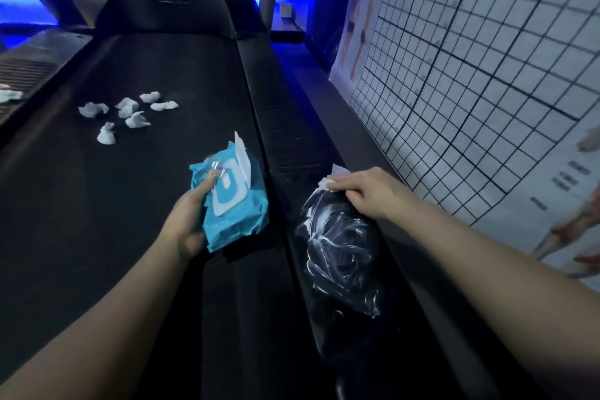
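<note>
Wipes pack (233,204): a blue soft pack with a white label, at the centre of the frame, over the right part of the treadmill belt (130,188); whether it rests on the belt or is held just above it cannot be told.
Pack flap (242,153): white, lifted at the far end of the pack.
Left hand (191,221): grips the near left edge of the pack, with the thumb laid on top and the other fingers curled underneath, mostly hidden.
Right hand (367,193): right of centre, over the treadmill's side rail (292,140); its fingers are curled and pinch a white wipe (331,177) together with the top of a plastic bag (341,250).
Plastic bag: clear and crinkled, hanging from the right hand toward the lower part of the frame, along the rail; what it holds seems to be dark, but the view is too dim to be sure.
Crumpled wipes (130,110): a loose cluster of white wads on the belt, left of centre, well apart from the pack.
Motor hood (165,13): dark, at the top centre, beyond the belt.
Grid poster (487,75): white with black squares, filling the right of the frame.
</note>
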`<state>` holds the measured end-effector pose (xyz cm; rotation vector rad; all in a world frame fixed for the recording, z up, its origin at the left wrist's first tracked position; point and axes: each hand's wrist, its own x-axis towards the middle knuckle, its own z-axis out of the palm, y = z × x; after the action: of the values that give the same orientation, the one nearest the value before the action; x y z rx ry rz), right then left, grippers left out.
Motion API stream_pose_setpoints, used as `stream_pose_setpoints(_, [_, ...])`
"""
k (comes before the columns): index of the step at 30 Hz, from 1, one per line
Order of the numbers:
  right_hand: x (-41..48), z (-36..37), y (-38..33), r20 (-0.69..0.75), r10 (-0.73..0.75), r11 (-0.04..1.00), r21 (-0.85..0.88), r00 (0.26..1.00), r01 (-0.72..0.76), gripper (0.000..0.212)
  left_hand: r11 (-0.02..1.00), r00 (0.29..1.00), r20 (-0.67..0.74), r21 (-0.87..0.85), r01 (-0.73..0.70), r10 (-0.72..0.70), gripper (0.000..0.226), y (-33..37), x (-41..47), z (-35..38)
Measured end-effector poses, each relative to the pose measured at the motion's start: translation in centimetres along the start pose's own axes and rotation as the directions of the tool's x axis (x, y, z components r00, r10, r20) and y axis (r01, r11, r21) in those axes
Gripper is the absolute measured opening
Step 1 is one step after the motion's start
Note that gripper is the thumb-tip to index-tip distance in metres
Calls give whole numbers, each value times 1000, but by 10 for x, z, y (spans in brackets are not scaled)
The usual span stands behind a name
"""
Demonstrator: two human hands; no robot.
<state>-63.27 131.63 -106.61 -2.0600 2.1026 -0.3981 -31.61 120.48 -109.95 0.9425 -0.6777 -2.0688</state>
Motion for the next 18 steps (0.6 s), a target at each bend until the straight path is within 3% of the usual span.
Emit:
stream_pose_setpoints(7, [43, 14, -17, 47, -11, 999, 42, 999, 9, 44, 1000, 998, 52, 10, 24, -25, 42, 2, 11, -3])
stream_pose_setpoints(18, [-24, -5, -14, -29, -10, 998, 56, 1000, 12, 41, 1000, 998, 51, -17, -25, 26, 34, 0, 5, 1])
